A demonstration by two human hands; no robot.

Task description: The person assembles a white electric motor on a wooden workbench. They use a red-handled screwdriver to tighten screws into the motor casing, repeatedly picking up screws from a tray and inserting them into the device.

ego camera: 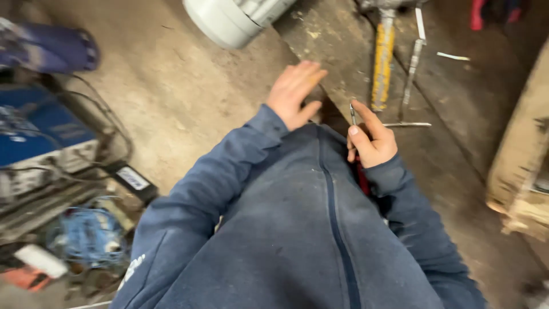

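My left hand (pixel 293 91) is open, fingers together and stretched forward, resting on or just over the edge of a rough concrete slab (pixel 337 63). My right hand (pixel 370 140) is closed around a thin metal tool (pixel 353 113), likely a screwdriver, whose tip sticks up between thumb and forefinger; a bit of red handle (pixel 362 178) shows below the hand. Both arms wear a dark blue zipped jacket (pixel 297 229) that fills the lower middle of the view.
A yellow-handled tool (pixel 382 63) and a thin metal rod (pixel 413 68) lie on the slab ahead. A white cylindrical vessel (pixel 231 20) stands at top. At left are a blue machine (pixel 40 137), cables and blue cord (pixel 86 234). A worn wooden block (pixel 523 154) is at right.
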